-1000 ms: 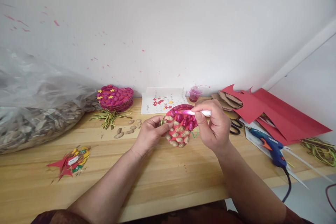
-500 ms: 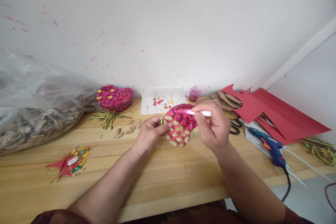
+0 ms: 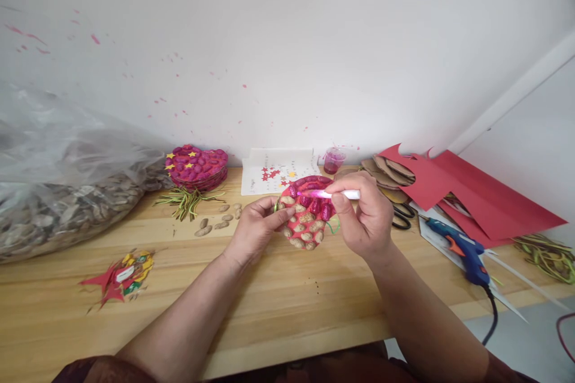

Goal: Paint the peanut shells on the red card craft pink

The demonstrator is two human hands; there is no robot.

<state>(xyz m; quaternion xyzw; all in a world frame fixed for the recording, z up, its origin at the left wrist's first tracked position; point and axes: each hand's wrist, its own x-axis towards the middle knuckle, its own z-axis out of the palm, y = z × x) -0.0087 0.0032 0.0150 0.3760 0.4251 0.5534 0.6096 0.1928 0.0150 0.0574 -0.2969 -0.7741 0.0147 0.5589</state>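
My left hand (image 3: 263, 222) grips the left edge of a red disc (image 3: 303, 237) covered with glued-on peanuts, its thumb lying across the front. Peanuts along the disc's upper part are magenta, while the lower ones keep their natural tan. Between the thumb and fingers of my right hand (image 3: 363, 210) is a white paintbrush (image 3: 344, 195) with a magenta-stained end. That end is at the painted peanuts near the disc's top left. A green string shows at the disc's right side. My right hand hides part of the disc's right edge.
Left: a plastic bag of peanuts (image 3: 85, 206), a stack of magenta peanut discs (image 3: 197, 170), loose peanuts (image 3: 221, 225) and paper scraps (image 3: 112, 282). Behind: a sheet with stars (image 3: 251, 170) and a paint cup (image 3: 335, 161). Right: scissors (image 3: 403, 215), red paper (image 3: 503, 197) and a glue gun (image 3: 467, 257).
The brush end has shifted slightly down along the magenta peanuts, and the disc has tilted a little. Both hands keep their holds.
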